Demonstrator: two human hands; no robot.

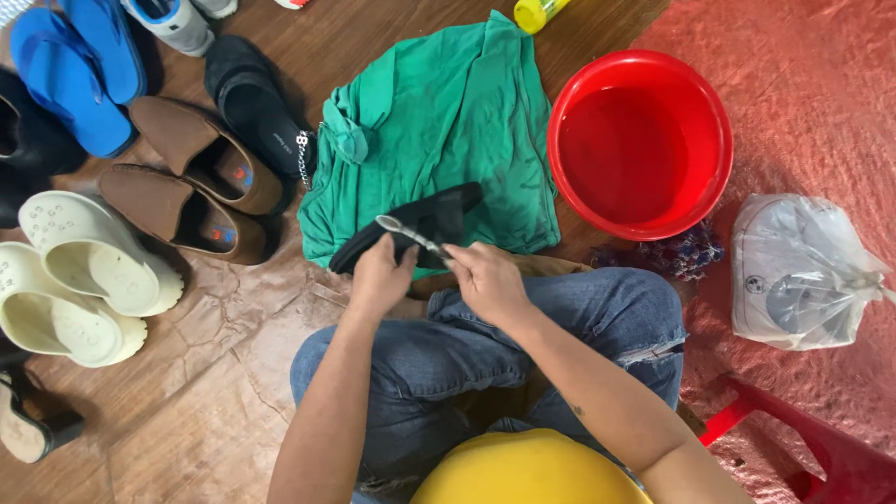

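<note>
Two hands meet just above my knees, and everything hinges on how the black sandal (411,227) lies between them. I see its long axis running on a slant, low end toward my left, high end up and to the right over the green shirt (439,121) spread on the floor. My left hand (381,277) is clamped on the lower end of the sandal, fingers curled around its edge, so that hand is touching it. My right hand (485,280) is closed on the handle of a toothbrush (411,234), which crosses the sandal on the opposite slant, its head up and to the left, lying against the sandal's surface. The red basin (640,142) of water sits to the right, near the right hand. Pairs of shoes (182,182) line the floor well off to the left.
</note>
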